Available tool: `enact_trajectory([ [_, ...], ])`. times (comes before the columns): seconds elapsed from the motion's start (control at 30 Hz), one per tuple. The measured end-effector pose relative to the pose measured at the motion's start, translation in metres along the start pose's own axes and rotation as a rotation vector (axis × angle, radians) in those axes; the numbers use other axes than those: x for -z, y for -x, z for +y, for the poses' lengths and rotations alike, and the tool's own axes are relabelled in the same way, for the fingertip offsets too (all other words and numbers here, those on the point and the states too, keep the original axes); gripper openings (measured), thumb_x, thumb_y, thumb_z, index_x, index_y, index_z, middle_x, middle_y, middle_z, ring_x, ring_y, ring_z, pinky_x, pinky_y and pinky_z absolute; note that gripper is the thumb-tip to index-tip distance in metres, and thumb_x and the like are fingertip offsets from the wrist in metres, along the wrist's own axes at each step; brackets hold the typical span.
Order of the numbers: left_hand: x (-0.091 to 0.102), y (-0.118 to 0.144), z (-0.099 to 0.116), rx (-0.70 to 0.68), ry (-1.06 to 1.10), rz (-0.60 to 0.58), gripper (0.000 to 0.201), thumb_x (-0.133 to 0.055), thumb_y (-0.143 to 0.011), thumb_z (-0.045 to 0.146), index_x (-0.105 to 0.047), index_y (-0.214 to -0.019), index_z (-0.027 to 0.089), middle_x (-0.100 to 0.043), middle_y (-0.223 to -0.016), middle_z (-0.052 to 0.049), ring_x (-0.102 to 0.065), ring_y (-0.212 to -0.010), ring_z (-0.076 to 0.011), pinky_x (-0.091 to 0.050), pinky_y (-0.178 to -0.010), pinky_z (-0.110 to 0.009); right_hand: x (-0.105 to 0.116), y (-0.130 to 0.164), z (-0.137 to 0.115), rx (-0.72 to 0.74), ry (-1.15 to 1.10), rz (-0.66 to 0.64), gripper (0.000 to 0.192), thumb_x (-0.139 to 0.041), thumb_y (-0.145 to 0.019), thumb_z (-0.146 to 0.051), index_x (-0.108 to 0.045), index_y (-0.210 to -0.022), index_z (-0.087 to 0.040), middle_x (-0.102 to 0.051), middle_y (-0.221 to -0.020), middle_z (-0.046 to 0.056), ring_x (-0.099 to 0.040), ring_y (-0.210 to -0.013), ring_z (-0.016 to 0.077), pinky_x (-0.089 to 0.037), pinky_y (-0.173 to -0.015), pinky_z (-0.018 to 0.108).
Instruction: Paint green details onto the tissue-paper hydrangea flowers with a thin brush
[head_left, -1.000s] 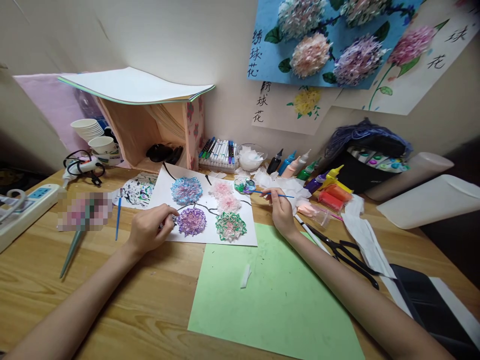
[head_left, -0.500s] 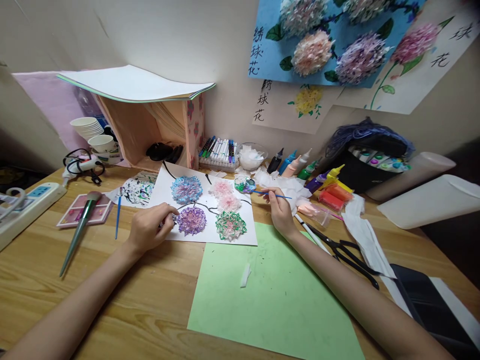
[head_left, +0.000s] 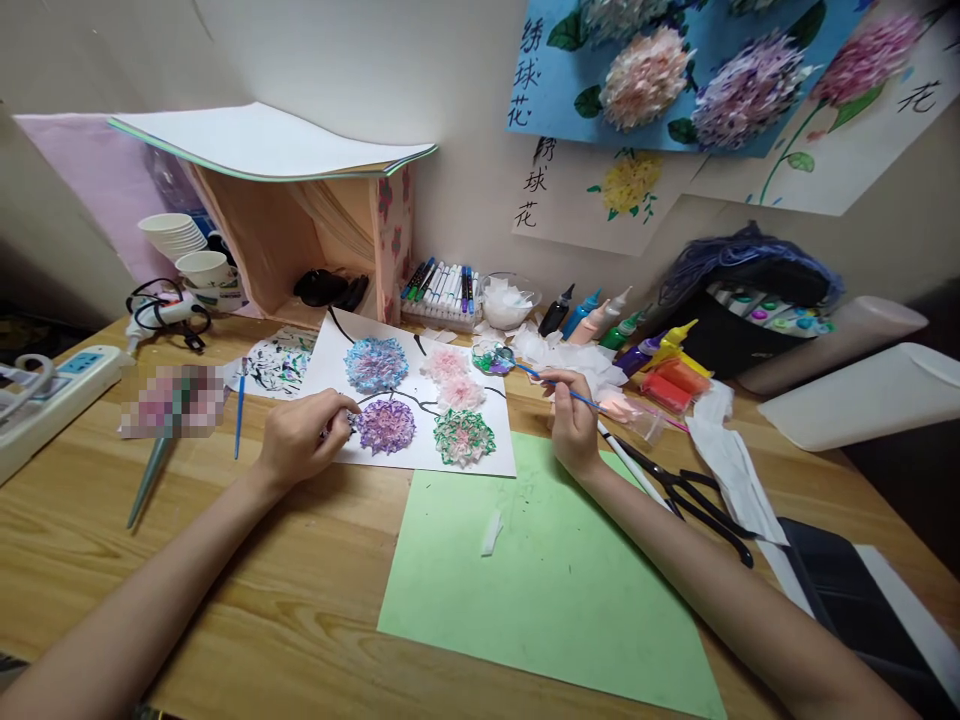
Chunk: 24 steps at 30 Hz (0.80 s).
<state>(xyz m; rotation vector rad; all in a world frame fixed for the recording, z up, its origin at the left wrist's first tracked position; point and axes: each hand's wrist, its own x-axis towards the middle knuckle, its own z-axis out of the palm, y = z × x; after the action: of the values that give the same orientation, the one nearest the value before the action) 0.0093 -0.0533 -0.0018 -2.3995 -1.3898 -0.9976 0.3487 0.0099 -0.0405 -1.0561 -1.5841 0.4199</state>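
Observation:
My right hand (head_left: 576, 425) grips a slim blue paintbrush (head_left: 570, 392), its tip at a small round palette (head_left: 491, 357) smeared with green and purple paint. Curled fingers of my left hand (head_left: 306, 432) rest at the left part of a white sheet (head_left: 420, 462). Something dark and speckled shows by those fingers, too hidden to name. On the sheet are a blue paper flower (head_left: 376, 363), a pink paper flower (head_left: 454, 378), a purple paper flower (head_left: 386, 426) and a green-edged paper flower (head_left: 464, 437), with black painted branch lines between them.
Green paper (head_left: 540, 580) with a white scrap lies in front. Scissors (head_left: 686, 485), paint bottles (head_left: 587, 318) and white tissue (head_left: 562, 350) are to the right. Markers (head_left: 442, 290) and a bowl (head_left: 510, 300) stand behind. Another blue brush (head_left: 239, 410) lies left.
The whole view has shifted slightly. My right hand has drawn a little to the right with the paintbrush, its tip still by the palette. My left hand stays on the sheet.

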Motion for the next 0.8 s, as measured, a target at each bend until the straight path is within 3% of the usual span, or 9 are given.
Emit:
enact_trajectory([
  [0.13, 0.001, 0.0, 0.0, 0.014, -0.012, -0.003, 0.024, -0.04, -0.087, 0.017, -0.062, -0.078, 0.018, -0.063, -0.062, 0.001, -0.053, -0.05, -0.0108, -0.037, -0.052, -0.024, 0.007, 0.025, -0.015, 0.104, -0.081, 0.014, 0.026, -0.033, -0.094, -0.032, -0.057, -0.088, -0.024, -0.061, -0.086, 0.006, -0.059, -0.086, 0.023, -0.047, -0.074, 0.039],
  [0.33, -0.001, 0.001, -0.003, -0.001, -0.004, -0.014, 0.023, -0.041, -0.085, 0.016, -0.063, -0.079, 0.018, -0.063, -0.063, 0.0, -0.054, -0.05, -0.0113, -0.038, -0.052, -0.025, 0.016, 0.054, -0.025, 0.283, -0.173, -0.03, 0.024, -0.032, -0.092, -0.03, -0.052, -0.08, -0.026, -0.06, -0.07, 0.003, -0.055, -0.063, 0.0205, -0.042, -0.065, 0.04],
  [0.63, -0.002, 0.0, -0.002, 0.033, -0.009, -0.046, 0.025, -0.039, -0.084, 0.019, -0.063, -0.077, 0.019, -0.064, -0.063, 0.0, -0.054, -0.049, -0.0117, -0.038, -0.052, -0.025, 0.015, 0.052, -0.025, 0.362, -0.081, -0.295, 0.02, -0.035, -0.091, -0.024, -0.054, -0.088, -0.027, -0.066, -0.08, 0.003, -0.059, -0.072, 0.0212, -0.042, -0.068, 0.04],
  [0.8, -0.002, 0.002, -0.003, -0.014, 0.011, -0.016, 0.023, -0.041, -0.085, 0.015, -0.063, -0.079, 0.017, -0.063, -0.064, 0.0, -0.054, -0.051, -0.0119, -0.038, -0.052, -0.025, 0.015, 0.051, -0.029, 0.377, -0.109, -0.274, 0.021, -0.034, -0.092, -0.023, -0.054, -0.088, -0.026, -0.065, -0.08, 0.004, -0.057, -0.074, 0.0208, -0.042, -0.069, 0.039],
])
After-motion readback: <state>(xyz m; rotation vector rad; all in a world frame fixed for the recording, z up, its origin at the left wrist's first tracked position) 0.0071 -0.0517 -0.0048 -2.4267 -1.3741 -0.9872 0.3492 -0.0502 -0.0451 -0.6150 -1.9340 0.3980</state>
